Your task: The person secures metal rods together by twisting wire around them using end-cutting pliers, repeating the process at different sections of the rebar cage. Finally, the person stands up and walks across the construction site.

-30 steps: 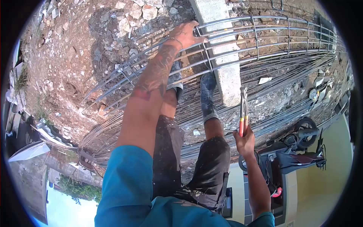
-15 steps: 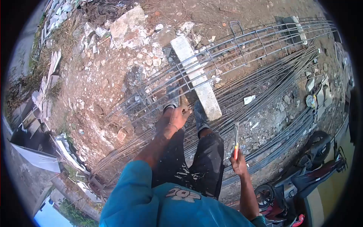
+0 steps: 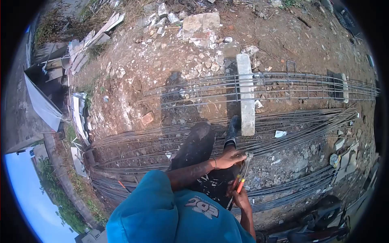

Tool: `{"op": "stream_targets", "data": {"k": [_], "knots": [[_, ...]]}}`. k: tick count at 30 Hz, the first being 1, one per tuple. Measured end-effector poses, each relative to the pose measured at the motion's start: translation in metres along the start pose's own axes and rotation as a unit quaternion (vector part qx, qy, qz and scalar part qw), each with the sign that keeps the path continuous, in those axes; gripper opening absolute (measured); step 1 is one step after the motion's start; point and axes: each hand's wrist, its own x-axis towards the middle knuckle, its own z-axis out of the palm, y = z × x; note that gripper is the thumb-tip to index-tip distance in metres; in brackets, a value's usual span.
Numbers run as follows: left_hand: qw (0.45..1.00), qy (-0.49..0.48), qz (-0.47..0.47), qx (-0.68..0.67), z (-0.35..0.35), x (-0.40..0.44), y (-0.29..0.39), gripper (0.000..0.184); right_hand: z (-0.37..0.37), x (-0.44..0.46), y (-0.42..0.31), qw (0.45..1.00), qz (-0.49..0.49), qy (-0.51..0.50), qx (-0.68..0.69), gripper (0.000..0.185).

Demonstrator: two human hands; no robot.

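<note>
My right hand (image 3: 240, 199) is closed round the red-and-yellow handles of the pincers (image 3: 240, 185), low in front of my body. The metal head of the tool points up, away from me. At that head is my left hand (image 3: 229, 159), its fingers pressed together; what they pinch is too small to make out. Beyond my feet, a long cage of steel bars (image 3: 275, 85) lies across a concrete beam (image 3: 247, 109). A loose rectangular stirrup (image 3: 291, 68) stands up at the cage's far side.
Bundles of long thin bars (image 3: 300, 125) run across the ground between me and the cage. A second block (image 3: 345, 90) is under the cage's right part. Rubble and a large stone (image 3: 201, 25) lie beyond. Boards (image 3: 95, 38) are at the left, a motorbike (image 3: 320, 220) at lower right.
My left hand has let go of the cage and come back to the pincers' head. My right hand has brought the pincers in towards my body. The view has turned and moved back from the cage.
</note>
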Motion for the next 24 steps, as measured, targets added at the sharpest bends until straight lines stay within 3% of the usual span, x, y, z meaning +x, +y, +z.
{"op": "stream_targets", "data": {"k": [3, 5, 7, 9, 11, 13, 15, 16, 17, 19, 21, 22, 23, 24], "knots": [[0.996, 0.055, -0.003, -0.076, -0.016, -0.010, -0.058, 0.034, 0.008, 0.017, 0.003, 0.997, 0.056, 0.005, -0.055, 0.039], [0.981, 0.112, -0.035, -0.155, -0.031, -0.036, -0.064, 0.031, 0.000, 0.028, 0.018, 0.993, -0.019, 0.016, -0.111, 0.035], [0.969, 0.241, -0.048, 0.015, -0.068, -0.045, -0.096, 0.027, -0.013, 0.034, 0.021, 0.984, 0.033, 0.056, -0.166, 0.030], [0.915, 0.369, -0.014, 0.165, -0.110, -0.056, -0.108, 0.024, -0.037, 0.042, 0.043, 0.950, -0.062, 0.147, -0.267, 0.025], [0.877, 0.430, 0.014, 0.213, -0.161, -0.053, -0.111, 0.023, -0.047, 0.044, 0.031, 0.926, -0.084, 0.194, -0.313, 0.024], [0.832, 0.475, 0.060, 0.281, -0.225, -0.030, -0.121, 0.023, -0.055, 0.054, 0.033, 0.921, -0.138, 0.259, -0.258, 0.022], [0.785, 0.516, 0.062, 0.337, -0.295, 0.005, -0.139, 0.023, -0.062, 0.085, 0.027, 0.820, -0.183, 0.340, -0.422, 0.024], [0.761, 0.544, 0.041, 0.350, -0.327, 0.021, -0.135, 0.023, -0.078, 0.110, 0.033, 0.821, -0.203, 0.349, -0.403, 0.027], [0.740, 0.568, 0.011, 0.361, -0.347, 0.034, -0.138, 0.023, -0.089, 0.135, 0.031, 0.799, -0.160, 0.378, -0.440, 0.033], [0.634, 0.641, 0.008, 0.433, -0.390, 0.072, -0.167, 0.024, -0.129, 0.197, 0.049, 0.754, -0.197, 0.405, -0.477, 0.036], [0.617, 0.621, 0.028, 0.482, -0.423, 0.106, -0.185, 0.026, -0.173, 0.270, 0.077, 0.711, -0.269, 0.430, -0.487, 0.040], [0.604, 0.591, 0.037, 0.533, -0.433, 0.113, -0.201, 0.029, -0.181, 0.299, 0.078, 0.752, -0.241, 0.407, -0.459, 0.044], [0.598, 0.594, 0.028, 0.538, -0.439, 0.118, -0.216, 0.029, -0.181, 0.324, 0.078, 0.702, -0.170, 0.449, -0.525, 0.050], [0.574, 0.609, 0.073, 0.543, -0.445, 0.125, -0.224, 0.029, -0.187, 0.343, 0.087, 0.696, -0.176, 0.455, -0.528, 0.053]]}}
